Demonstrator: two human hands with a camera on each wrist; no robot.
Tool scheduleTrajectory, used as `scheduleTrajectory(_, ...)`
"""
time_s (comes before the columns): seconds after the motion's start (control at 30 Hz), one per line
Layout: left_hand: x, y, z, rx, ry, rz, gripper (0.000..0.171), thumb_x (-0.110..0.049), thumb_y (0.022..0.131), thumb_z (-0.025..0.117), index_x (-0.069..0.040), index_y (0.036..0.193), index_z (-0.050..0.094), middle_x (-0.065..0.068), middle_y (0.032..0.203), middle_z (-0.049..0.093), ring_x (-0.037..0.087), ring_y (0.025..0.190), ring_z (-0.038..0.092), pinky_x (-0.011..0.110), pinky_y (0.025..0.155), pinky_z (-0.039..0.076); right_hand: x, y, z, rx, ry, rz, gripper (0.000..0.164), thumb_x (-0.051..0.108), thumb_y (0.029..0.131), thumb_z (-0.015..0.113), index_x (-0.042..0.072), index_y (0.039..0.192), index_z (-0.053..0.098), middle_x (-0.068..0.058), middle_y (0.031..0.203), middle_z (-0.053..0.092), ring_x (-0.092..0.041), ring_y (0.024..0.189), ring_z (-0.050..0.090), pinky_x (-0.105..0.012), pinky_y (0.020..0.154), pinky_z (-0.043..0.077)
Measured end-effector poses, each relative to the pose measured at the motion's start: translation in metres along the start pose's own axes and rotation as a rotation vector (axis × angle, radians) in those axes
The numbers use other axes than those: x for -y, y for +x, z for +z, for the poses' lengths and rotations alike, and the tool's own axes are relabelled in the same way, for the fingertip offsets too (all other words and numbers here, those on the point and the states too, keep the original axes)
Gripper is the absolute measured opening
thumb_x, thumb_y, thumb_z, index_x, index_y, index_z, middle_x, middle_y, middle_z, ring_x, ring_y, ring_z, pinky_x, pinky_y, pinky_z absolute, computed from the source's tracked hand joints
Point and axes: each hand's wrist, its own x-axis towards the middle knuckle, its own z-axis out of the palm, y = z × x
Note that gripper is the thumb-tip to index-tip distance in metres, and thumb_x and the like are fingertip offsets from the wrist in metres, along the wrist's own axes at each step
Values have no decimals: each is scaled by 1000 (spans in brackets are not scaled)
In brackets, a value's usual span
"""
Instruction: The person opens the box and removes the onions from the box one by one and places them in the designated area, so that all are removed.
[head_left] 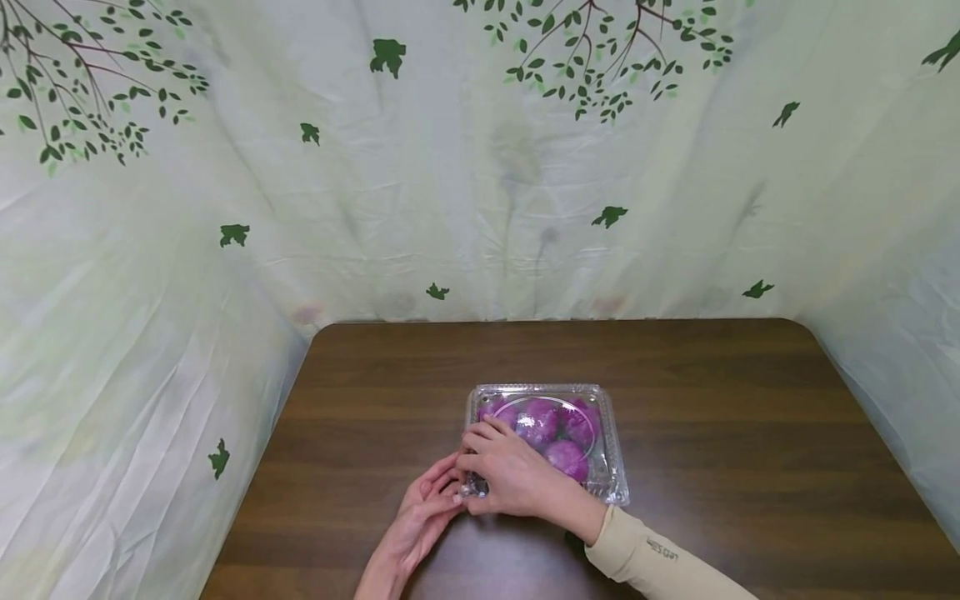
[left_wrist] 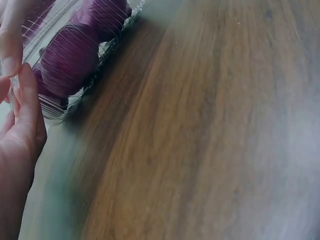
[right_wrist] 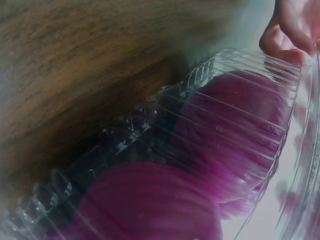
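A clear plastic clamshell container [head_left: 613, 446] sits on the table, its lid down over several round purple things [head_left: 566, 460] that look like red onions or cabbages. My left hand [head_left: 420, 521] is at the near left corner, thumb and forefinger pinching the plastic edge. From the right, my right hand [head_left: 513, 475] reaches across the front of the box and grips the same corner, thumb low and fingers bent over the left side. Both hands' fingertips meet there and hide the corner. In the right wrist view the ribbed lid [right_wrist: 240, 117] spans the purple things.
A brown wood-grain table [head_left: 720, 433] lies beneath the container. Pale fabric printed with leaves and branches [head_left: 487, 167] hangs behind the table and along both sides. My right forearm wears a beige sleeve [head_left: 660, 554].
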Motion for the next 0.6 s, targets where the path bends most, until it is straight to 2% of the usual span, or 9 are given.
scheduleTrajectory(0.3, 3, 0, -3, 59, -57, 12, 60, 24, 88, 39, 1, 144, 39, 8, 125, 52, 15, 105, 53, 27, 89, 50, -1, -2, 0, 28, -1, -39, 20, 40, 73, 77, 29, 88, 69, 7, 102, 55, -18, 116, 48, -54, 113, 27)
scheduleTrajectory(0.5, 2, 0, -3, 42, -54, 1, 61, 24, 88, 41, 3, 145, 33, 9, 127, 53, 16, 103, 54, 26, 88, 51, 0, -1, -1, 52, 9, -72, 26, 38, 76, 76, 28, 100, 76, 7, 101, 55, -16, 112, 48, -58, 113, 25)
scheduleTrajectory(0.6, 2, 1, -3, 46, -55, 10, 60, 24, 88, 41, 2, 143, 36, 8, 125, 54, 15, 101, 54, 25, 88, 50, 1, 0, -1, 61, 26, -68, 22, 37, 76, 77, 27, 96, 75, 8, 98, 54, -15, 110, 48, -59, 113, 24)
